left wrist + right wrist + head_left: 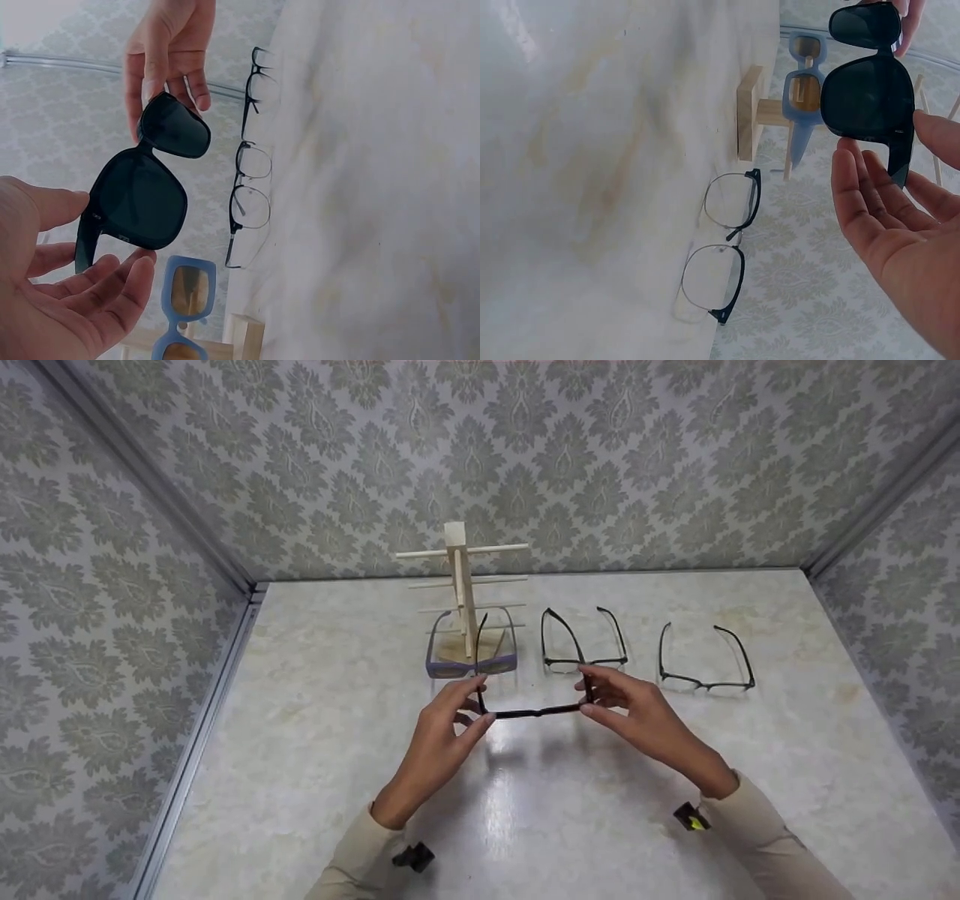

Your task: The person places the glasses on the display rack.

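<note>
Both hands hold a pair of black sunglasses (536,712) above the table, front toward the person and temples pointing away. Dark lenses (142,199) fill the frame in the left wrist view. My left hand (442,727) pinches the left hinge end between thumb and fingers. At the opposite end, my right hand (637,709) grips the other corner and temple, its thumb (939,139) against the frame. Just beyond the left hand, blue-purple glasses with amber lenses (487,666) sit at the low front of a wooden display stand (463,585).
Two pairs of dark-rimmed clear glasses stand on the table with temples spread: one pair (561,661) behind the right hand, another pair (705,685) farther right. Thin pegs (499,547) stick out sideways from the stand. Patterned walls (525,457) close in the pale table (300,750).
</note>
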`<control>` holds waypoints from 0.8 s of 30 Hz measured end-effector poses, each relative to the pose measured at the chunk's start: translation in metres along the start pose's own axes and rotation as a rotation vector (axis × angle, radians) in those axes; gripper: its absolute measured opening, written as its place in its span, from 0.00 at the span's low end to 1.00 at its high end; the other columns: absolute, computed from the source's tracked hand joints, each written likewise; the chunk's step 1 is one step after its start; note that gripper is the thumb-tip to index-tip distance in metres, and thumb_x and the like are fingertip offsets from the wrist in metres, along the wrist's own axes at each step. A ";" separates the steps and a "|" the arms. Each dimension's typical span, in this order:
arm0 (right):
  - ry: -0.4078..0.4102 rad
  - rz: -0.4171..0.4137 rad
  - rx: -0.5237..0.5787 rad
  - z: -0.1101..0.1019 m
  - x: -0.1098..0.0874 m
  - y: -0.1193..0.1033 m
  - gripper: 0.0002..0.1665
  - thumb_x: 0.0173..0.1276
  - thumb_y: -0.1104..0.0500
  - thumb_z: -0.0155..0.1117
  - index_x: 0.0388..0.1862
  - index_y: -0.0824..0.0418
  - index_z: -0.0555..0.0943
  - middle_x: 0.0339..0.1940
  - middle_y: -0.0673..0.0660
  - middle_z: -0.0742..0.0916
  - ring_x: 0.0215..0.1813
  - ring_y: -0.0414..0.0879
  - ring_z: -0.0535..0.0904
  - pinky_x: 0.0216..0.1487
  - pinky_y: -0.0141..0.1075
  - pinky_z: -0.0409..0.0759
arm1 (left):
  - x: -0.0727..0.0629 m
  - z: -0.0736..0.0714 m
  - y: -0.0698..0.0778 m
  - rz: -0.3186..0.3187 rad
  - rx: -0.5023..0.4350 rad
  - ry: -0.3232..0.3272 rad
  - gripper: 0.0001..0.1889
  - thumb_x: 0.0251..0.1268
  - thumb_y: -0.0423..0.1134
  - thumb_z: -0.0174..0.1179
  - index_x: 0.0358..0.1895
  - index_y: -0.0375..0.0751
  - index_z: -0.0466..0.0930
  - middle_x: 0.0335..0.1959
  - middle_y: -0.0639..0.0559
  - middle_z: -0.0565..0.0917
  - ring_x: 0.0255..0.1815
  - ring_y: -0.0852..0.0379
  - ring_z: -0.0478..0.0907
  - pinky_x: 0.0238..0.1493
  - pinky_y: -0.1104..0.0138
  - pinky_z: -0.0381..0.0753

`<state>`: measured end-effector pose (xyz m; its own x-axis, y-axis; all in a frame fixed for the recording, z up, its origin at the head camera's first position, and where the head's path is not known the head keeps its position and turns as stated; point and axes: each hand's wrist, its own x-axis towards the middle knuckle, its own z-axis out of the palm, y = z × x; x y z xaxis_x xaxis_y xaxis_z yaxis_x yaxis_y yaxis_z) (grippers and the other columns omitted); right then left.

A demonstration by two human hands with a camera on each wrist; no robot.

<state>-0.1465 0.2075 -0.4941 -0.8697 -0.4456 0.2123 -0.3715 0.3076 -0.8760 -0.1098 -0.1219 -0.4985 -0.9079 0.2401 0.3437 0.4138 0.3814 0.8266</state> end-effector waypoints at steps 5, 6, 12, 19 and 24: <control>-0.021 -0.016 0.001 0.002 0.005 -0.005 0.33 0.79 0.64 0.73 0.80 0.60 0.78 0.61 0.55 0.89 0.57 0.51 0.89 0.60 0.35 0.87 | -0.002 -0.006 -0.001 0.003 0.002 0.020 0.30 0.77 0.28 0.70 0.78 0.37 0.76 0.64 0.43 0.83 0.53 0.50 0.89 0.50 0.59 0.90; -0.022 -0.018 0.004 0.003 0.006 -0.005 0.33 0.79 0.64 0.73 0.80 0.59 0.78 0.61 0.55 0.89 0.58 0.51 0.89 0.60 0.35 0.87 | -0.002 -0.007 -0.001 0.003 0.003 0.021 0.30 0.77 0.28 0.70 0.79 0.37 0.76 0.64 0.43 0.83 0.53 0.50 0.89 0.50 0.59 0.90; -0.032 -0.008 0.013 0.005 0.011 -0.006 0.33 0.80 0.60 0.72 0.81 0.57 0.77 0.63 0.57 0.89 0.58 0.51 0.88 0.60 0.35 0.87 | -0.002 -0.012 0.000 0.007 0.014 0.041 0.28 0.78 0.31 0.70 0.78 0.37 0.76 0.66 0.41 0.83 0.54 0.50 0.89 0.50 0.58 0.90; -0.042 0.024 0.042 0.008 0.020 -0.013 0.34 0.80 0.59 0.74 0.81 0.59 0.77 0.62 0.57 0.89 0.59 0.50 0.88 0.61 0.37 0.86 | -0.001 -0.020 -0.002 -0.015 -0.001 0.072 0.28 0.79 0.31 0.68 0.78 0.33 0.75 0.68 0.38 0.83 0.54 0.49 0.89 0.50 0.56 0.91; -0.044 0.032 0.059 0.012 0.026 -0.017 0.34 0.80 0.58 0.73 0.81 0.58 0.77 0.62 0.59 0.89 0.59 0.51 0.88 0.60 0.38 0.86 | -0.001 -0.026 -0.004 -0.033 -0.011 0.087 0.29 0.80 0.31 0.67 0.80 0.37 0.74 0.69 0.37 0.82 0.54 0.52 0.88 0.51 0.56 0.90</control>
<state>-0.1592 0.1808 -0.4785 -0.8651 -0.4734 0.1660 -0.3232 0.2729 -0.9061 -0.1123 -0.1464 -0.4902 -0.9235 0.1492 0.3533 0.3834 0.3781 0.8426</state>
